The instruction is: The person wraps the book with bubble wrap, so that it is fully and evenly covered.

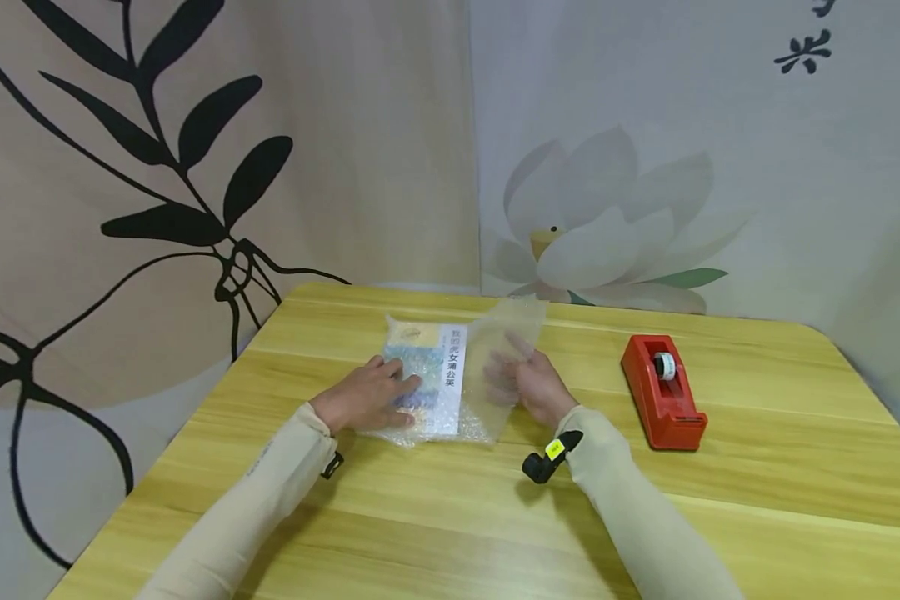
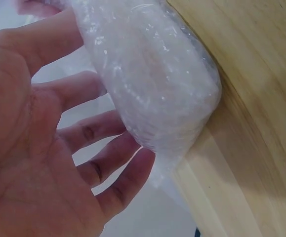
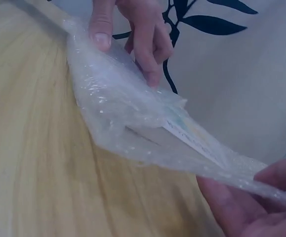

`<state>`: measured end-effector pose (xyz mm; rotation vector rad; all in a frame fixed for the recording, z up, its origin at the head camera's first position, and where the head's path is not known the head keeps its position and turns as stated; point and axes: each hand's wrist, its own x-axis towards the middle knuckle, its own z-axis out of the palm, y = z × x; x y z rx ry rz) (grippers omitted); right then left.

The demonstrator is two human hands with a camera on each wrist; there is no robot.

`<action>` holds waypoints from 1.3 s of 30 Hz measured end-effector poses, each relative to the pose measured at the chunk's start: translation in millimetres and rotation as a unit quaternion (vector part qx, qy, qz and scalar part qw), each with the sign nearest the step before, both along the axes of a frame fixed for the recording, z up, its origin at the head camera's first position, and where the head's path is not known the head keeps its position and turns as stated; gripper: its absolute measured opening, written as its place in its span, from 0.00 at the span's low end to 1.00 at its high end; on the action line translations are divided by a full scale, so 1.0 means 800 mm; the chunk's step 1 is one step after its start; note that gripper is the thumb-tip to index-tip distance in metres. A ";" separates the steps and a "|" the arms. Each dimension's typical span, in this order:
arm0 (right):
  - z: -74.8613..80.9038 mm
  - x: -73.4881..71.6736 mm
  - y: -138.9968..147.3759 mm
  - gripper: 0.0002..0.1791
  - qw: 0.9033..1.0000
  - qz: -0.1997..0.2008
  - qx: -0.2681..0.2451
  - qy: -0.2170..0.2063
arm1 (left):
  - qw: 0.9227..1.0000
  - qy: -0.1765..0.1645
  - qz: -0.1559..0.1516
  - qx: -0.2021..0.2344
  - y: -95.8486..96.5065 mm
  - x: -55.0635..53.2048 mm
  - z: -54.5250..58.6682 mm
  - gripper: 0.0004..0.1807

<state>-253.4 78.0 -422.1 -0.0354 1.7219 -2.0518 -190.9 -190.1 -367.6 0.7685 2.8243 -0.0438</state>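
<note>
A book with a blue and yellow cover and a white strip of dark characters lies on the table inside bubble wrap. My left hand rests on its left part, fingers spread and nearly straight; in the left wrist view those fingers touch the wrapped edge. To the right, my right hand holds the loose flap of bubble wrap. The right wrist view shows the thumb above the sheet and the fingers under it. That flap is raised off the table, and the book's edge shows beneath the clear layer.
A red tape dispenser with a roll of tape stands to the right of my right hand. The wooden table ends at the back against a wall hanging printed with leaves and a lotus.
</note>
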 end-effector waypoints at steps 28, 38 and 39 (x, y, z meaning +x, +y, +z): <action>0.046 0.028 -0.073 0.34 0.993 0.024 0.078 0.089 | 0.999 -0.019 0.039 -0.006 0.009 -0.013 0.001 0.42; 0.021 0.026 -0.063 0.17 0.982 0.142 0.046 0.113 | 0.999 0.008 0.036 0.024 0.004 -0.014 -0.001 0.38; 0.018 0.025 -0.062 0.18 0.980 0.152 0.052 0.118 | 0.999 0.010 0.036 0.026 0.004 -0.014 -0.001 0.38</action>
